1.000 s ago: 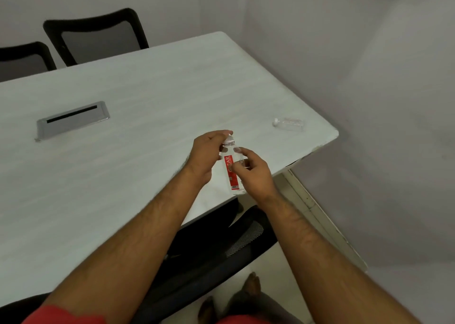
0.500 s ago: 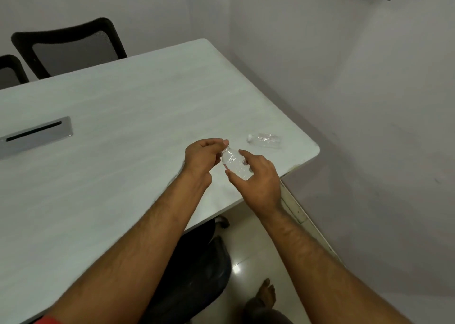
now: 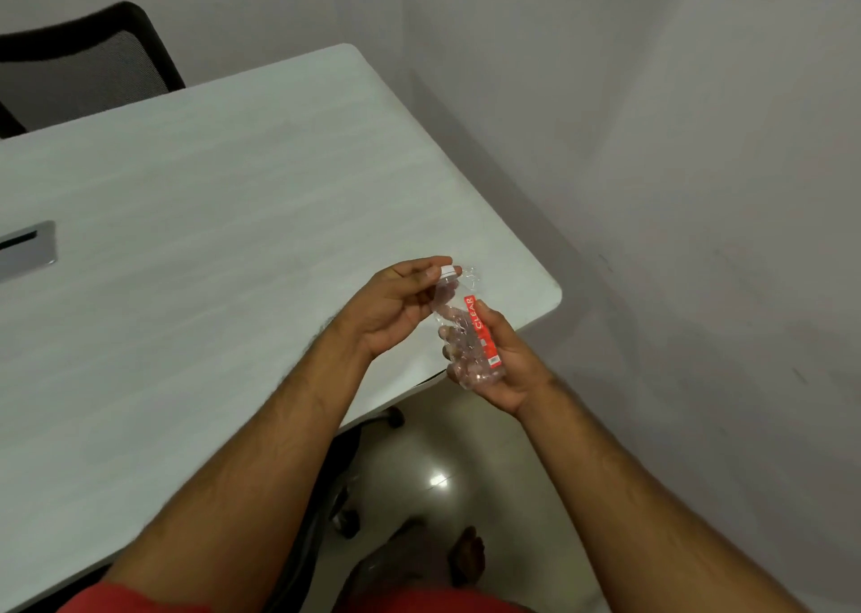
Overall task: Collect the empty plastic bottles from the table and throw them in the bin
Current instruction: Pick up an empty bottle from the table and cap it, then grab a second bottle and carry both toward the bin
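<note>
Gripping the white cap (image 3: 448,271) between fingertips, the left hand (image 3: 393,307) sits just left of the right hand (image 3: 501,361), which wraps the lower body of a clear plastic bottle (image 3: 468,333) with a red label, above the table (image 3: 209,239) corner.

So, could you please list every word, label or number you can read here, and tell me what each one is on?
"CLEAR": white letters running lengthwise on the red label of the bottle, which is held in both hands.
Small print and a white patch at the label's lower end: too small to read.
Nothing else readable on the table, chair or walls.
</note>
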{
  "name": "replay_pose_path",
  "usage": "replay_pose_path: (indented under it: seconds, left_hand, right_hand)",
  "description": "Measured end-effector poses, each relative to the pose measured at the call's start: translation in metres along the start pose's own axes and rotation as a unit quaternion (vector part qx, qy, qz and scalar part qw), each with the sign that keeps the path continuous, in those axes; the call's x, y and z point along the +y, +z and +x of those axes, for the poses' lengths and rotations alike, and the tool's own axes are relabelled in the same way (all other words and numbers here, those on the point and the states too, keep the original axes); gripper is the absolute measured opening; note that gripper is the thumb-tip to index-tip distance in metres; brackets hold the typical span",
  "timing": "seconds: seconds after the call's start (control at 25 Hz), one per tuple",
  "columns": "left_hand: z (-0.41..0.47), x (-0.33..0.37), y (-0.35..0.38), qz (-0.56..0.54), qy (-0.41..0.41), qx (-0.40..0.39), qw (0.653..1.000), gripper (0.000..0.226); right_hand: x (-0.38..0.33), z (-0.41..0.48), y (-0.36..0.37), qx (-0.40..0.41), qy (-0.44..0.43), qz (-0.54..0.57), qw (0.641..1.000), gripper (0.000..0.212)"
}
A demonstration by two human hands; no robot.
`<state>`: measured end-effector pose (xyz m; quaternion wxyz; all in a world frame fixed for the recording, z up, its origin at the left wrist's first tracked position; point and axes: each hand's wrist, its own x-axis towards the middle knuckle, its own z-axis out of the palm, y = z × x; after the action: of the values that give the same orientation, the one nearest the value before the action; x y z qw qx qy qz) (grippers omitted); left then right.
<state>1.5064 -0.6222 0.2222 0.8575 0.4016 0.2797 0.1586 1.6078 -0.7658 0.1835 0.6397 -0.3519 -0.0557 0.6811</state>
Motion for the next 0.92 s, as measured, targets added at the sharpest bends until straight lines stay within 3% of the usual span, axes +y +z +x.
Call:
replay_pose_path:
  seconds: [0.16, 0.24, 0.32, 0.44, 0.52, 0.68, 0.76, 0.92]
  left_hand:
    - [0.041, -0.014, 0.008, -0.009, -0.006, -0.004, 1.0, 0.025]
    - [0.059, -0.019, 0.009, 0.005, -0.004, 0.02, 1.0, 0.021]
    - [0.079, -0.023, 0.005, 0.075, 0.003, 0.099, 0.992, 0.016]
    - [0.114, -0.031, -0.002, 0.159, -0.01, 0.31, 0.937, 0.016]
    - [0.137, -0.043, -0.009, 0.207, -0.039, 0.388, 0.897, 0.037]
    - [0.17, -0.061, -0.008, 0.355, -0.121, 0.386, 0.843, 0.063]
    - [0.18, -0.066, -0.011, 0.417, -0.124, 0.392, 0.811, 0.073]
    - [0.193, -0.067, -0.015, 0.413, -0.104, 0.461, 0.779, 0.075]
  right_hand:
    - [-0.024, 0.016, -0.031, -0.044, 0.046, 0.058, 0.996, 0.051]
    - [-0.038, 0.025, -0.041, -0.005, 0.057, 0.045, 0.997, 0.052]
    - [-0.055, 0.039, -0.051, 0.077, 0.051, -0.01, 0.996, 0.049]
    - [-0.084, 0.061, -0.067, 0.185, 0.038, -0.111, 0.976, 0.046]
    - [-0.098, 0.073, -0.076, 0.225, 0.038, -0.161, 0.96, 0.047]
    - [-0.117, 0.098, -0.087, 0.273, 0.024, -0.249, 0.929, 0.051]
    - [-0.126, 0.11, -0.09, 0.293, 0.034, -0.271, 0.916, 0.054]
    - [-0.144, 0.13, -0.097, 0.309, 0.053, -0.31, 0.898, 0.046]
